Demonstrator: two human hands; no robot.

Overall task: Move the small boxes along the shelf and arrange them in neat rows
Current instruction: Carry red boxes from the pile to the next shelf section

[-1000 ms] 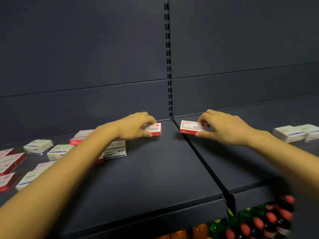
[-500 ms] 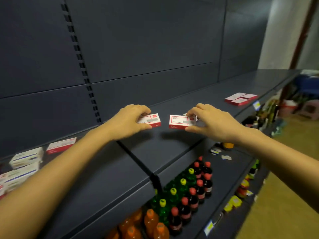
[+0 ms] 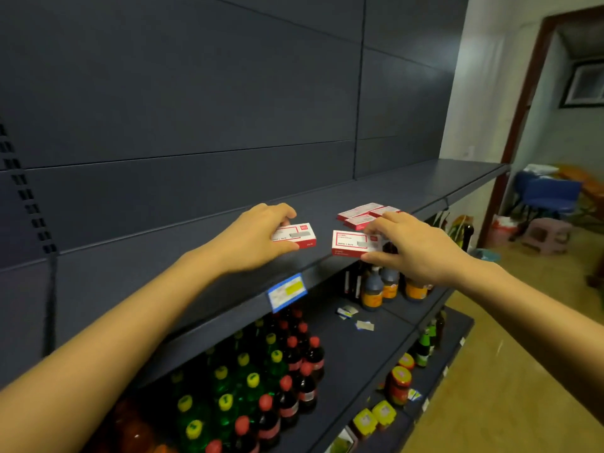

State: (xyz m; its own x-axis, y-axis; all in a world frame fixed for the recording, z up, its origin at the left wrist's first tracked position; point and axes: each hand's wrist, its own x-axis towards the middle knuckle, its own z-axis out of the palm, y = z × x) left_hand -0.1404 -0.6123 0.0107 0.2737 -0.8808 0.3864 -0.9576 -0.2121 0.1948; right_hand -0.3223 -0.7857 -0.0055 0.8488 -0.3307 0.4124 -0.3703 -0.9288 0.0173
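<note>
Now | your left hand (image 3: 255, 238) grips one box (image 3: 297, 235), right hand (image 3: 415, 248) a second box (image 3: 349, 243) | you've carried both along the shelf (image 3: 425, 181), near the laid boxes (image 3: 362, 214) | placing likely next

Capped drink bottles (image 3: 289, 400) stand below a blue price label (image 3: 287, 291).

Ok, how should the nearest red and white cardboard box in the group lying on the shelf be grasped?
Likely by its short ends, from above at the dark shelf's open front. The red and white cardboard box lies flat, its far long side close to the neighbouring boxes, leaving little finger room; its left end looks free. The right hand hides its right end.
</note>
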